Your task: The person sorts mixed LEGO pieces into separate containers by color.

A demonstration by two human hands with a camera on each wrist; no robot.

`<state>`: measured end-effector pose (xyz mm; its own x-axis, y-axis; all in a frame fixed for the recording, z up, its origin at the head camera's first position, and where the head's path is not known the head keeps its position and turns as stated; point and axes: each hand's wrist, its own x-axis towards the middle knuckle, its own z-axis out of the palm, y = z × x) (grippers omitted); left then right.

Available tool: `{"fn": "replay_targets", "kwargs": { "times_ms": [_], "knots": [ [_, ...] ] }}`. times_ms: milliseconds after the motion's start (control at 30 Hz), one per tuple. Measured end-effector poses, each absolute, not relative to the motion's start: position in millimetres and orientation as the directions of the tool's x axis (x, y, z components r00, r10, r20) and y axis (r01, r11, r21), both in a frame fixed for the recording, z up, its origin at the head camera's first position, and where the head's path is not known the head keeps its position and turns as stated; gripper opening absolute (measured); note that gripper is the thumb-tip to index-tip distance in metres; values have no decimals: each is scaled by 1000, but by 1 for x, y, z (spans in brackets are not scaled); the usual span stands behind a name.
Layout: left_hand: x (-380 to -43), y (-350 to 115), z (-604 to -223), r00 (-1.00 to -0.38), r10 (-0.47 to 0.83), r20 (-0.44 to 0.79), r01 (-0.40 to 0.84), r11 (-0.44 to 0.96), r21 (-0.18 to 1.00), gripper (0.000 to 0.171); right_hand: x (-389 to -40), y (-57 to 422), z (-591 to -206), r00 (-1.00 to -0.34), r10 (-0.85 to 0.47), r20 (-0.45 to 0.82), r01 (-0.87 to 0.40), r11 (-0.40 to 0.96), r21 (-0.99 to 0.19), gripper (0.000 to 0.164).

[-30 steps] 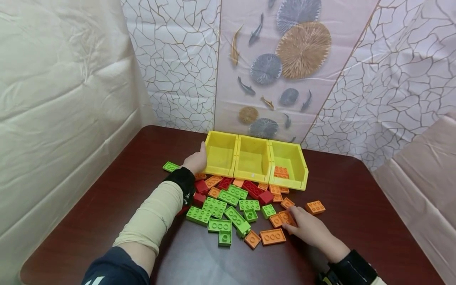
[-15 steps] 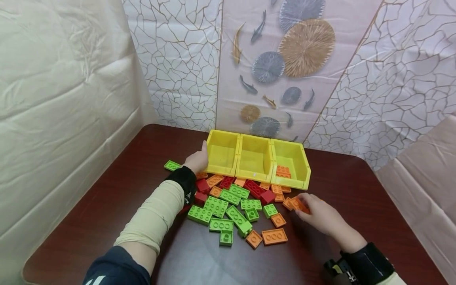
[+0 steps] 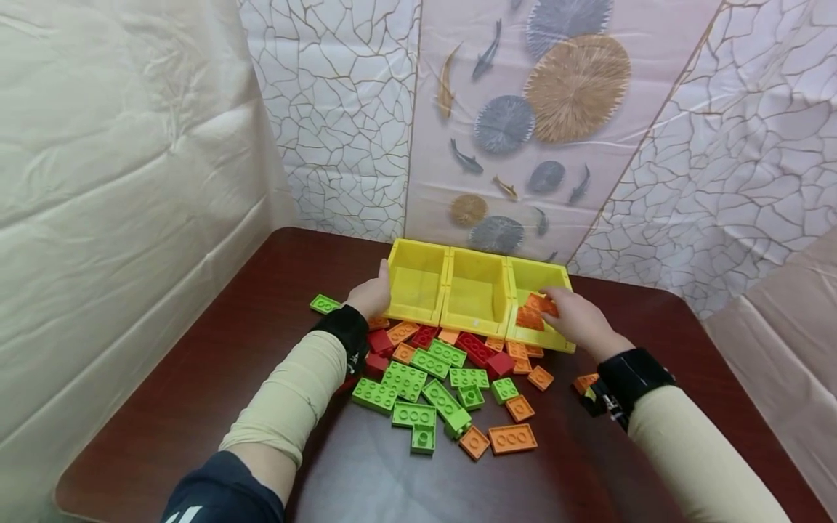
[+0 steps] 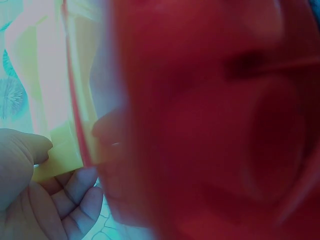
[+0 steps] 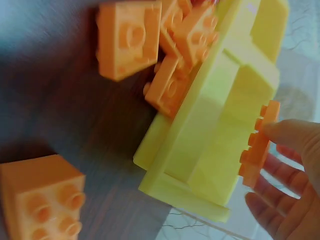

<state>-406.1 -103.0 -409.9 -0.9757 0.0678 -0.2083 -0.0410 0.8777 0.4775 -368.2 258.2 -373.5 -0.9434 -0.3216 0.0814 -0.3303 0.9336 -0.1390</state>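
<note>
My left hand grips the left end of a yellow three-compartment bin; its thumb and curled fingers also show at the bin's edge in the left wrist view. Over the right compartment, my right hand pinches an orange toy brick between thumb and fingers. Other orange bricks lie inside that compartment, partly hidden by the held one. In the head view, the left and middle compartments hold no bricks. A blurred red brick fills much of the left wrist view.
Green bricks, red bricks and orange bricks lie scattered on the dark table in front of the bin. One orange brick lies apart, partly hidden by my right wrist in the head view. A patterned cloth hangs behind.
My right hand has picked up an orange brick from the pile's right side and carried it up and forward over the right compartment. The left hand has stayed at the bin's left end.
</note>
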Motion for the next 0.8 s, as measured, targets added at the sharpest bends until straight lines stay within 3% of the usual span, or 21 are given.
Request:
{"fn": "replay_targets", "kwargs": {
  "times_ms": [200,333,400,567,800],
  "knots": [
    [-404,-103,-408,-974,19,-225,-102,853,512,52,-408,256,-388,-945,-325,32,-326,933,-149,44],
    [-404,-103,-411,-960,-66,-273,-222,775,592,84,-431,258,-402,-953,-302,-1,-297,939,-175,42],
    [-404,-102,-412,-954,-94,-283,-256,747,613,90,-439,259,-408,-950,-313,-5,-306,933,-190,41],
    [-403,-102,-413,-955,-99,-279,-258,739,622,87,-450,256,-416,-927,-375,-13,-364,906,-214,38],
    [-409,-104,-418,-956,-104,-276,-258,749,611,89,-451,253,-416,-923,-368,-109,-319,893,-317,37]
  ]
}}
